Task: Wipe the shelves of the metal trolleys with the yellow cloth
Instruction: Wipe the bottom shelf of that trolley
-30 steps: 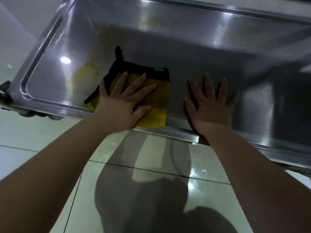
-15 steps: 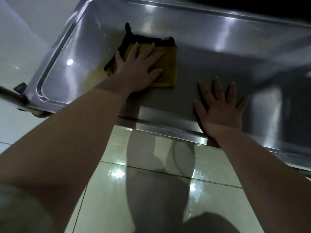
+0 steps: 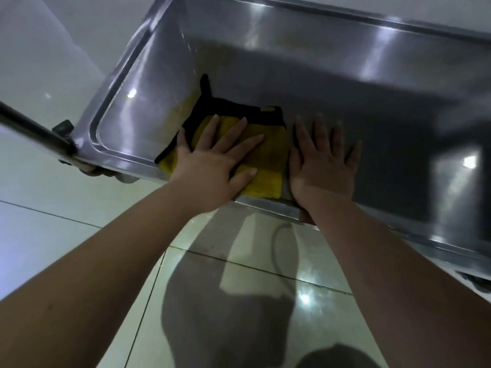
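A yellow cloth (image 3: 268, 166) with a black border lies flat on the low shelf of a metal trolley (image 3: 332, 83), close to the shelf's near rim. My left hand (image 3: 212, 160) presses on the cloth with straight, spread fingers and covers its left half. Just right of the cloth, my right hand (image 3: 322, 160) lies flat on the bare steel, fingers spread, its heel at the near rim.
The shelf has a raised rim all round (image 3: 106, 112). A dark trolley tube (image 3: 34, 131) crosses at the left, with a caster (image 3: 63, 128) beside it. Glossy floor tiles (image 3: 239, 274) lie below the near rim, and a pale wall stands at the left.
My left hand pulled the cloth from the far part of the shelf back toward the near rim, ending beside my right hand. The right hand stayed flat on the shelf.
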